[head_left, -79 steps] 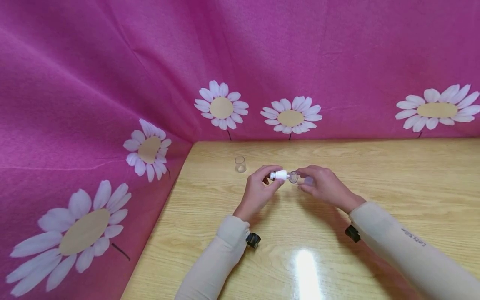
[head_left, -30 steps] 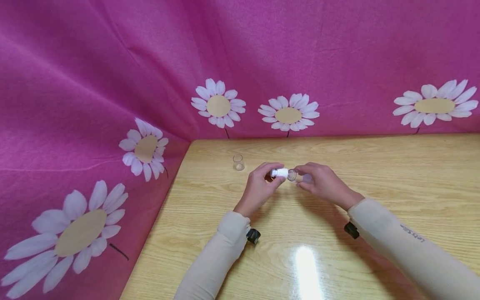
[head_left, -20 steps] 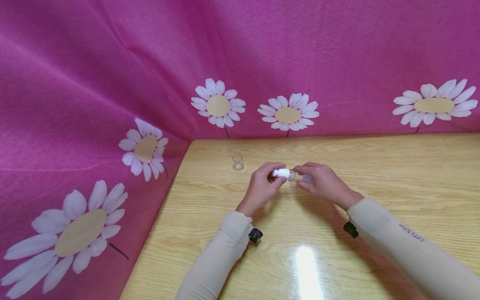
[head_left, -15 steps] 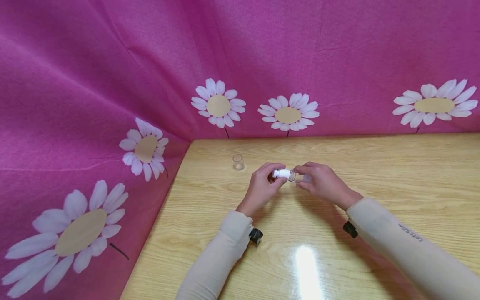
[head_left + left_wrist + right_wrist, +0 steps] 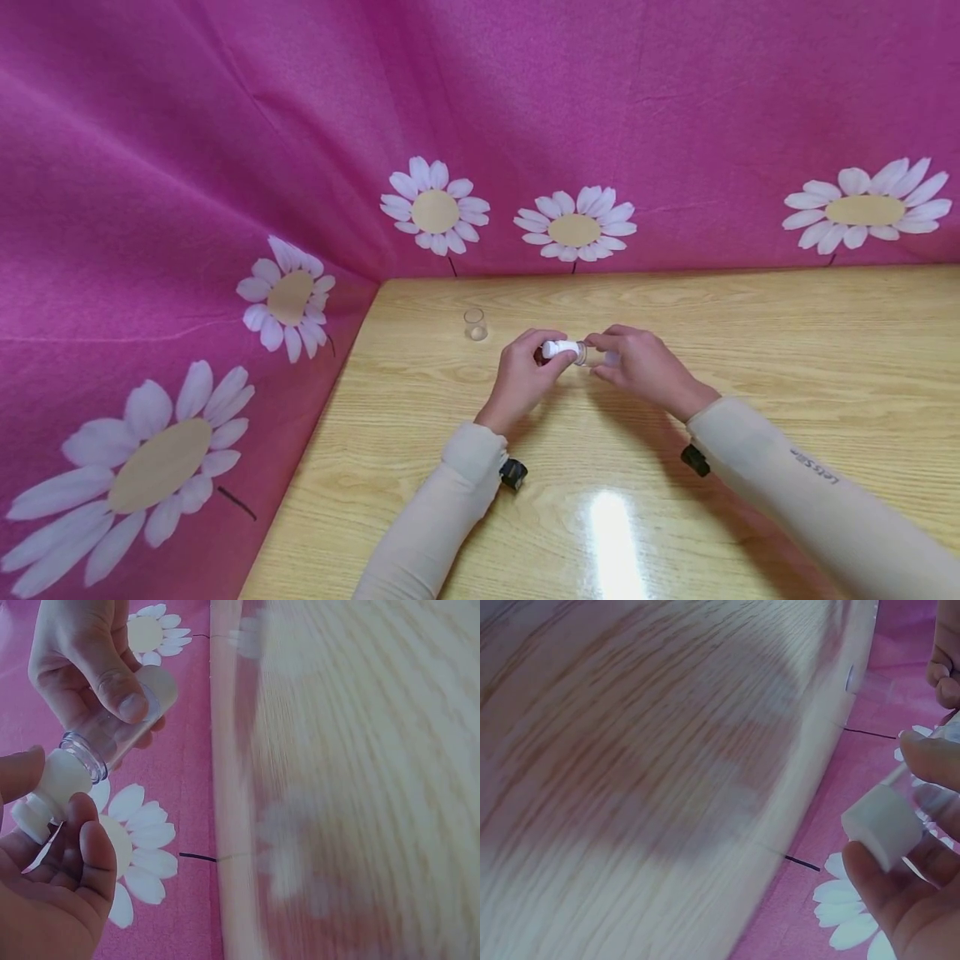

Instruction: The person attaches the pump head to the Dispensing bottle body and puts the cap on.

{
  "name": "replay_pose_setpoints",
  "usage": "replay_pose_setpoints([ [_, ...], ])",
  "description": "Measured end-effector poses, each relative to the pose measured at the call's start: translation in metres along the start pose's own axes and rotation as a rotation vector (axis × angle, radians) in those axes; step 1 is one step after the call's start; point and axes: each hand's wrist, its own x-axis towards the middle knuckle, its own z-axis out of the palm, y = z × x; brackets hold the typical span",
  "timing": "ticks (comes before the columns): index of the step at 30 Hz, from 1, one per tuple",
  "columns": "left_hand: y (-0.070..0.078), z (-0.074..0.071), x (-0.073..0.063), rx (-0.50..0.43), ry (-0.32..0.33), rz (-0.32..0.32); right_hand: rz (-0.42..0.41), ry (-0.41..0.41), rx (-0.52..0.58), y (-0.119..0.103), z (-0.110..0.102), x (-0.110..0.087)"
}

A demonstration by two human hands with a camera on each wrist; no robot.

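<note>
In the head view my left hand (image 5: pixel 521 375) pinches a white pump top (image 5: pixel 561 348) between thumb and fingers. My right hand (image 5: pixel 648 367) grips a clear bottle (image 5: pixel 595 357) lying sideways in the air, its mouth towards the pump top. The left wrist view shows the pump top (image 5: pixel 64 776) up against the threaded bottle neck (image 5: pixel 86 754); whether the threads engage is hidden. The bottle's far end is a white base (image 5: pixel 885 825) in the right wrist view, with my right fingers around it. Behind my left hand, a clear cap (image 5: pixel 476 325) stands on the table.
The wooden table (image 5: pixel 420 400) is bounded at the back and left by a pink cloth (image 5: pixel 322 150) printed with daisies. A bright light reflection (image 5: pixel 615 542) lies on the tabletop near the front. Black wrist cameras (image 5: pixel 513 473) sit on both sleeves.
The pump top has come right against the bottle mouth; earlier its narrow tip showed in a gap before the neck. My left hand has moved slightly right. The cap stays put.
</note>
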Motion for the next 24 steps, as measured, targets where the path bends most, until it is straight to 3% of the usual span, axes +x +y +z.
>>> replay_pose_setpoints([
  [13, -0.0007, 0.0001, -0.0012, -0.042, -0.032, -0.091, 0.077, -0.057, 0.043, 0.0025, 0.0001, -0.0034],
  [20, 0.0001, 0.0017, -0.0007, 0.016, -0.011, -0.185, 0.075, -0.05, 0.039, 0.0052, 0.0022, -0.0059],
  [24, -0.001, 0.0008, -0.002, 0.014, -0.042, -0.137, 0.073, -0.052, 0.04, 0.0062, 0.0026, -0.0074],
])
